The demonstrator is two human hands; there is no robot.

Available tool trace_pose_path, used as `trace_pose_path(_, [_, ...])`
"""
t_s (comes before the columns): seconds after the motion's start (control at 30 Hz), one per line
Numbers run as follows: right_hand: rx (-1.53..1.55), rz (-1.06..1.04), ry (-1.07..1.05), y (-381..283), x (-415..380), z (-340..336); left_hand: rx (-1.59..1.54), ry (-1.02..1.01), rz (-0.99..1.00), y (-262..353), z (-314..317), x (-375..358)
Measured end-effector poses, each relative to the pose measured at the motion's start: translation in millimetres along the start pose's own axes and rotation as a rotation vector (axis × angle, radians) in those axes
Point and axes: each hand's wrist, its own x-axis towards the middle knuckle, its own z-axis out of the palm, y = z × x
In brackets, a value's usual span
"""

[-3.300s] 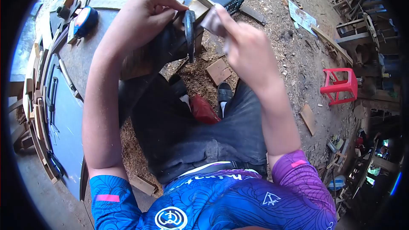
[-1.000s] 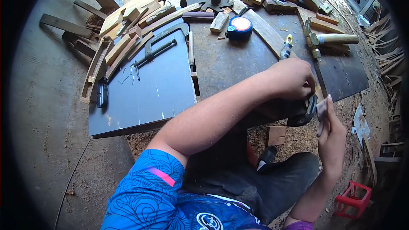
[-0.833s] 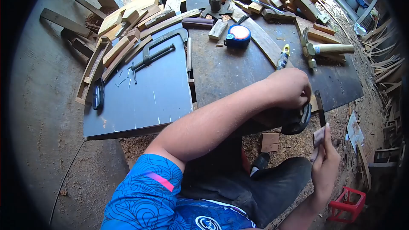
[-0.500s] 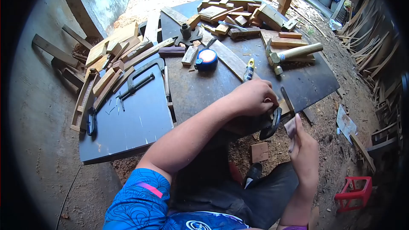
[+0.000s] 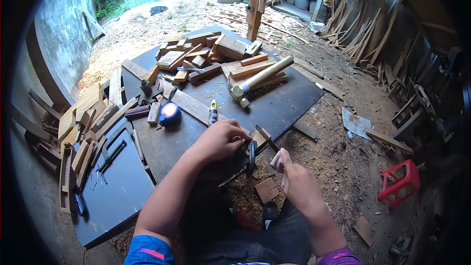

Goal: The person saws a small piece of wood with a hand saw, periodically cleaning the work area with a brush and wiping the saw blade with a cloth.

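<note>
A dark narrow tool (image 5: 266, 137) like a file runs from the table edge down to my right hand (image 5: 300, 186), whose fingers are wrapped round its pale, cloth-like grip end (image 5: 276, 162). My left hand (image 5: 223, 139) rests at the table's near edge with fingers curled over a small light wood piece; what they press on is partly hidden. Just below them hangs the dark end of a clamp (image 5: 252, 154). A yellow and black marker-like tool (image 5: 213, 113) lies beyond my left hand, near a long board (image 5: 189, 104).
A hammer (image 5: 265, 77), a blue tape measure (image 5: 170, 114) and piled wood blocks (image 5: 196, 59) lie on the dark table (image 5: 294, 100). A C-clamp (image 5: 115, 152) is at the left. A red stool (image 5: 400, 182) stands on the ground at the right.
The head view has swung right and up, so the table and hands appear further left. Both hands keep nearly the same places at the table edge.
</note>
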Motion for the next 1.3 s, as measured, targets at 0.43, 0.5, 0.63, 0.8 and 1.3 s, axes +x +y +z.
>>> trace_pose_path(0.43, [0.024,-0.030,0.030,0,13,3,-0.016,0.018,-0.014,0,0,-4])
trace_pose_path(0.5, [0.013,-0.010,-0.020,5,3,1,0.042,-0.005,-0.015,2,-1,-1])
trace_pose_path(0.63, [0.087,-0.037,0.061,6,42,30,-0.044,-0.028,-0.145,7,0,2])
trace_pose_path(0.8, [0.040,-0.042,0.028,-6,51,19,-0.002,-0.016,-0.051,4,-2,-5])
trace_pose_path(1.3, [0.153,-0.025,0.027,2,23,12,-0.014,0.034,-0.020,3,1,-3])
